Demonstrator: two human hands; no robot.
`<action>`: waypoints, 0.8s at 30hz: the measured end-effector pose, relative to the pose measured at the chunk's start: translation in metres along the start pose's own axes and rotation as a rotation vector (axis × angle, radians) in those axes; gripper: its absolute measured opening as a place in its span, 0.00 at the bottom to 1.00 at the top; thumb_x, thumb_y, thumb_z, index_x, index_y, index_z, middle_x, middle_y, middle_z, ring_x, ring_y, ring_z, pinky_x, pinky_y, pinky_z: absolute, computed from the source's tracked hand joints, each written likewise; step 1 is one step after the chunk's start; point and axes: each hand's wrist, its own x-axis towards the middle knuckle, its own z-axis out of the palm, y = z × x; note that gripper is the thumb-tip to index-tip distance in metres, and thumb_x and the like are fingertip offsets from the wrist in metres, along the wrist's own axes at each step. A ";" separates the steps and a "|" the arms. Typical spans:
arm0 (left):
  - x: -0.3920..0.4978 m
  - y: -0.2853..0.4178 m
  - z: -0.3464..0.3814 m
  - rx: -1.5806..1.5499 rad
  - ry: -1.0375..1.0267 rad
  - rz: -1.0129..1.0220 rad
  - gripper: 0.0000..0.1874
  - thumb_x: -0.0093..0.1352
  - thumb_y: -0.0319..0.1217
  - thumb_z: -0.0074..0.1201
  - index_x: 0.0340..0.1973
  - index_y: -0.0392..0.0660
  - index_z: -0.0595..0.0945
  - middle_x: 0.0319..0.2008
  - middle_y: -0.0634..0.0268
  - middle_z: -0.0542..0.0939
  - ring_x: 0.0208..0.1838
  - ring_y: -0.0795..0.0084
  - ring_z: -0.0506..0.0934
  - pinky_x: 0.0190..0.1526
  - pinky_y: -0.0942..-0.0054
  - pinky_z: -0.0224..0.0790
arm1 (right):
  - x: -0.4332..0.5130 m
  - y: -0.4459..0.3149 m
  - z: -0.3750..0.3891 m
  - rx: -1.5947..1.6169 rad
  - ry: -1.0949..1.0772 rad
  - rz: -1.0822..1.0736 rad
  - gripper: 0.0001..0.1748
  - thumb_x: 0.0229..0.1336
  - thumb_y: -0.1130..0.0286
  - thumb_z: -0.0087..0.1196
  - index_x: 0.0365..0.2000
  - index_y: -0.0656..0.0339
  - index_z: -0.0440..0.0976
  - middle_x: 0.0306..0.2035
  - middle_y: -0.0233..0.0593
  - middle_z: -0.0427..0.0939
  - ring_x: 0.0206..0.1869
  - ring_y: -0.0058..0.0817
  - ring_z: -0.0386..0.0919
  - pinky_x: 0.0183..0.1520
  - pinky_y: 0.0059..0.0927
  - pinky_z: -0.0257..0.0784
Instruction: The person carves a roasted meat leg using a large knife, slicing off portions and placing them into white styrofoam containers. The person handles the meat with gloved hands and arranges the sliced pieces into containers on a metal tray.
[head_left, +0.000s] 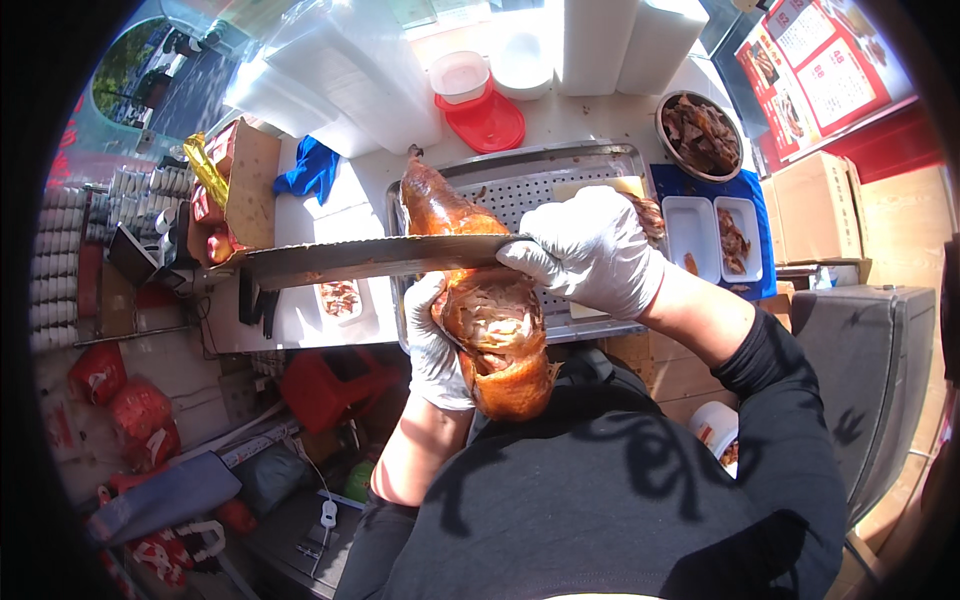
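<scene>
My left hand (436, 346), in a white disposable glove, grips the side of a whole roast duck (510, 386). Its browned neck end points away from me, and an opened patch shows pale meat. In my gloved right hand (592, 255) is a long broad-bladed knife (352, 261), whose blade runs left across the duck. The handle is hidden by the fingers. Whether the blade touches the duck, I cannot tell. Beneath both lies a perforated metal tray (525, 154), with a pale board (626, 184) partly behind my right hand.
A steel bowl of meat pieces (701, 139) and two white trays (688, 225) stand at the right on a blue cloth (766, 262). Left are a cardboard box (259, 184), a blue rag (307, 169) and a small meat tray (340, 298). Red lids (487, 124) lie at the back.
</scene>
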 end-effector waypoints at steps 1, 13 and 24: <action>-0.001 0.003 -0.001 -0.030 -0.017 -0.017 0.41 0.70 0.59 0.52 0.66 0.40 0.71 0.57 0.47 0.79 0.54 0.49 0.82 0.54 0.49 0.81 | -0.004 0.004 0.000 -0.015 0.001 -0.008 0.19 0.66 0.54 0.59 0.23 0.55 0.76 0.19 0.39 0.75 0.22 0.40 0.77 0.27 0.38 0.72; -0.006 0.013 0.000 -0.149 -0.047 -0.032 0.38 0.71 0.59 0.54 0.65 0.43 0.73 0.58 0.51 0.80 0.56 0.51 0.82 0.54 0.48 0.81 | -0.037 0.052 -0.014 -0.169 -0.087 -0.057 0.22 0.66 0.50 0.58 0.21 0.53 0.75 0.18 0.38 0.72 0.22 0.40 0.76 0.29 0.41 0.71; -0.002 0.012 -0.001 -0.055 -0.038 -0.017 0.41 0.68 0.59 0.59 0.65 0.41 0.73 0.57 0.49 0.80 0.54 0.51 0.82 0.54 0.49 0.81 | -0.042 0.060 -0.018 -0.194 -0.102 -0.051 0.19 0.60 0.52 0.63 0.22 0.53 0.77 0.17 0.36 0.73 0.22 0.39 0.77 0.28 0.39 0.70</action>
